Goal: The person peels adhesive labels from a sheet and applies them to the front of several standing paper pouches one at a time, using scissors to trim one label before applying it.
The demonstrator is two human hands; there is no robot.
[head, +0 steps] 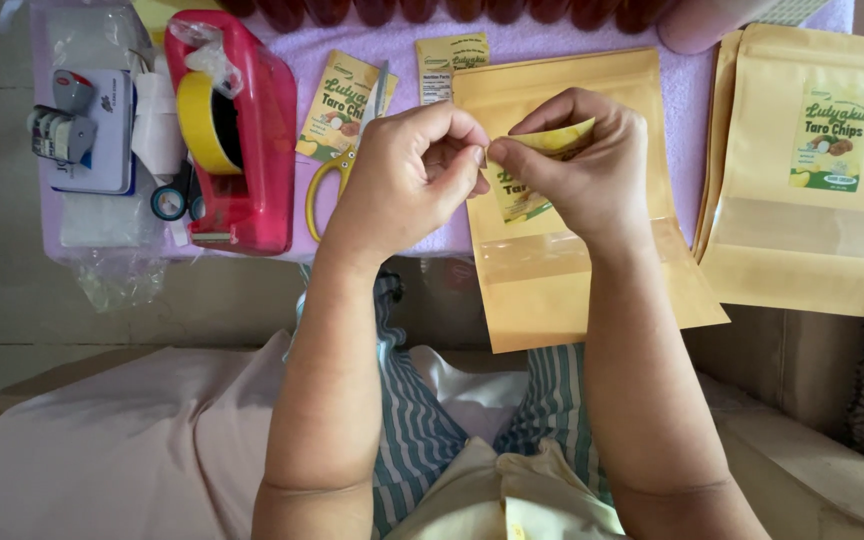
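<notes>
Across the low table lies a soft lilac cloth (572, 40), nubbly like towelling. On it rests a flat, matte kraft-paper pouch (562, 270) with a frosted window strip, its lower end hanging over the edge; a stack of like pouches (802, 240) sits just to the right. Left stands a glossy red plastic tape dispenser (252, 150) with a yellow roll. Yellow-handled scissors (337, 165) lie beside the left hand (407, 175). Above the pouch, the right hand (582, 165) and the left both pinch a small, glossy yellow sticker label (542, 150), curling at its corner.
</notes>
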